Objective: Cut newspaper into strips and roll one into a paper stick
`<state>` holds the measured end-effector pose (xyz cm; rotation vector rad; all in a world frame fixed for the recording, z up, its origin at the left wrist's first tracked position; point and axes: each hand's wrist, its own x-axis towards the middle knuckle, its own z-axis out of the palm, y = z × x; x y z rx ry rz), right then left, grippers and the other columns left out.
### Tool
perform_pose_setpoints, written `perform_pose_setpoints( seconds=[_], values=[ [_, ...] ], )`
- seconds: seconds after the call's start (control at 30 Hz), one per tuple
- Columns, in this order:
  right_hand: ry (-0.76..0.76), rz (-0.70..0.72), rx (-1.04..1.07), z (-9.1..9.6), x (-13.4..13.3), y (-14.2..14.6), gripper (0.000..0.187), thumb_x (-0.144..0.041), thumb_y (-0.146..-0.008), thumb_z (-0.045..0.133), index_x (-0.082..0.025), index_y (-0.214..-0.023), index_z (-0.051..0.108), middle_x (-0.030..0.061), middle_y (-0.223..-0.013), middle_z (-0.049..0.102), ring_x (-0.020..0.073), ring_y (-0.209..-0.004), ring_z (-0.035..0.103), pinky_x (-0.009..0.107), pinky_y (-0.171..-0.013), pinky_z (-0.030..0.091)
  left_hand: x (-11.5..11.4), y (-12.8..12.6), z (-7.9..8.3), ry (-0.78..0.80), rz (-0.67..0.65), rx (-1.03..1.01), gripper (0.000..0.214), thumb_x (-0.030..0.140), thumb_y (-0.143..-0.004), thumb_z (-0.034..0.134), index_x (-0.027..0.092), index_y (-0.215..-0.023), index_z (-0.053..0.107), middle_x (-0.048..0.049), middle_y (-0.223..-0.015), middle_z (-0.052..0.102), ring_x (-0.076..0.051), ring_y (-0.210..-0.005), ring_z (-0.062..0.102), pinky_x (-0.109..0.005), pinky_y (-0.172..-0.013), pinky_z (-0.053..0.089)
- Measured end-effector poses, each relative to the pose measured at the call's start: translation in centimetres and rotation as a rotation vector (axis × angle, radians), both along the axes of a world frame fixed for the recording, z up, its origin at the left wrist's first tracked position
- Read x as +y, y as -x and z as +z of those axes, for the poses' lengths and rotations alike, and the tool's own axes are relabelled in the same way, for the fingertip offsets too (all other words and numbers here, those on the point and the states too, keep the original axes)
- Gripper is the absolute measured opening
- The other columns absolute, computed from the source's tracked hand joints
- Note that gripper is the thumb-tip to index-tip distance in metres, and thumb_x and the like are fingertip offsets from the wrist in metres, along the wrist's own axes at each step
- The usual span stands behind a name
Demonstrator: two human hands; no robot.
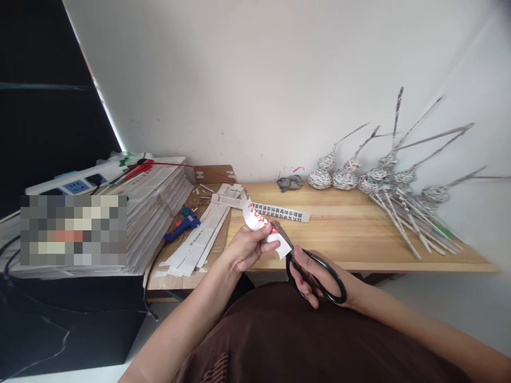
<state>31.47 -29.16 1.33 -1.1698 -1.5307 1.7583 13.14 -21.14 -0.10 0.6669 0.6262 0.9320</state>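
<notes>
Two hands work above the near edge of the light wooden table [359, 234]. Left hand [249, 246] pinches a white printed newspaper strip with red lettering [259, 221]; right hand [309, 276], fingers curled through the loops, grips black-handled steel scissors [315, 271], blades at the strip. Judged mid-cut; a further snip needs the strip taut.

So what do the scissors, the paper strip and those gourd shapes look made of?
The scissors have glossy black handles, likely plastic, and grey blades, probably steel. The paper strip looks like matte newsprint, printed and curling. The gourd shapes seem wound from rolled newspaper, showing grey print.
</notes>
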Motion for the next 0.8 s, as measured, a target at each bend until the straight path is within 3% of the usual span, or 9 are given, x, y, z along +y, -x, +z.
perform_pose_setpoints(
  seconds=[0.2,0.3,0.47,0.6,0.8],
  values=[
    [-0.060,-0.056,-0.148,0.0,-0.4,-0.2,0.064,-0.080,-0.079,0.040,-0.019,-0.060,0.042,-0.0061,-0.046,0.043,0.0062,-0.028,0.042,0.019,-0.032,0.029,-0.2,0.4,0.4,-0.040,-0.061,0.005,0.040,0.042,-0.088,0.059,0.018,-0.120,0.063,-0.0054,-0.073,0.069,-0.016,-0.065,0.070,-0.031,-0.060,0.063],
    [-0.037,-0.050,-0.209,-0.3,-0.4,-0.5,0.064,-0.080,-0.076,0.047,-0.019,-0.058,0.041,-0.0056,-0.044,0.044,0.0068,-0.028,0.043,0.018,-0.030,0.029,0.1,0.6,0.4,-0.051,-0.091,0.010,0.047,0.044,-0.089,0.056,0.022,-0.131,0.055,-0.0081,-0.080,0.071,-0.019,-0.070,0.072,-0.031,-0.058,0.062],
    [-0.020,-0.029,-0.252,-0.1,-0.6,-0.9,0.064,-0.081,-0.075,0.048,-0.019,-0.059,0.040,-0.0051,-0.045,0.045,0.0063,-0.030,0.044,0.017,-0.031,0.031,1.0,1.5,0.6,-0.062,0.009,-0.057,0.039,0.019,-0.082,0.067,0.018,-0.120,0.061,-0.0054,-0.084,0.069,-0.019,-0.076,0.073,-0.011,-0.041,0.050],
    [-0.054,-0.023,-0.279,0.5,-1.0,-0.9,0.065,-0.082,-0.076,0.042,-0.019,-0.058,0.039,-0.0049,-0.045,0.043,0.0056,-0.030,0.042,0.017,-0.032,0.027,1.6,2.1,1.5,-0.011,0.065,-0.026,0.023,0.020,-0.083,0.065,0.012,-0.105,0.065,-0.0066,-0.080,0.069,-0.022,-0.079,0.073,-0.022,-0.056,0.061],
    [-0.074,0.017,-0.299,0.9,-1.2,-1.0,0.066,-0.081,-0.079,0.037,-0.019,-0.060,0.041,-0.0043,-0.048,0.045,0.0054,-0.033,0.043,0.018,-0.035,0.029,1.5,2.3,1.9,-0.066,0.070,-0.005,0.028,0.022,-0.082,0.068,0.016,-0.109,0.064,-0.0038,-0.073,0.069,-0.022,-0.073,0.074,-0.023,-0.053,0.060]
  ],
)
